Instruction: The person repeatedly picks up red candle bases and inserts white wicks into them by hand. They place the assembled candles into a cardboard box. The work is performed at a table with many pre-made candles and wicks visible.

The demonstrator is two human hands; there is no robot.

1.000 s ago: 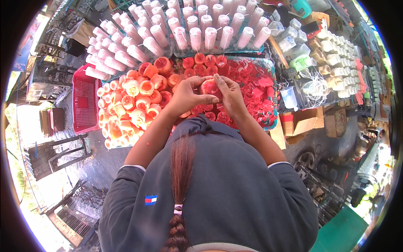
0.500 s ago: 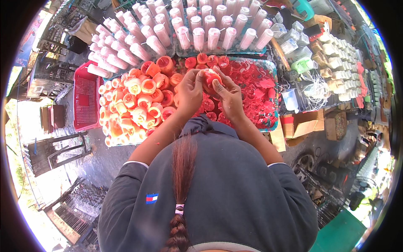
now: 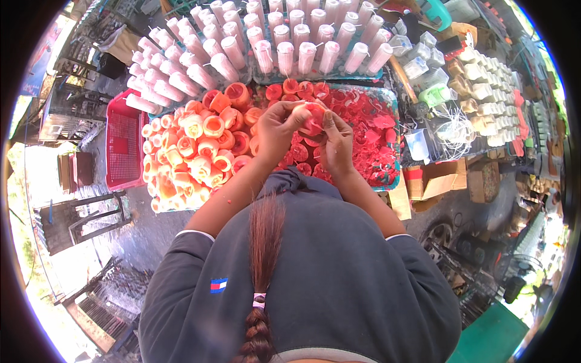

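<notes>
A red wax rose [image 3: 311, 116], paler along its upper left, is held up between my two hands above the middle of the wax-covered table. My left hand [image 3: 277, 130] grips it from the left, fingers closed. On its right edge, my right hand [image 3: 338, 144] pinches it between thumb and fingers. Left of my hands lies a heap of orange-red, rose-shaped wax cups [image 3: 200, 148]. Red wax scraps [image 3: 369, 130] spread to the right. Several small red candles [image 3: 290, 89] with wicks stand just beyond my hands; my fingers hide part of the wax beneath.
Rows of tall pale-pink pillar candles [image 3: 263, 57] with wicks stand along the far side. A red plastic basket [image 3: 125, 142] sits at the left. To the right are a bundle of white wick string [image 3: 455, 130], clear plastic cups [image 3: 417, 65], cream molded pieces [image 3: 493, 91] and a cardboard box [image 3: 445, 179].
The wax rose has turned, showing a paler side. My right thumb has moved from its front to its right edge, and my right hand has shifted slightly right.
</notes>
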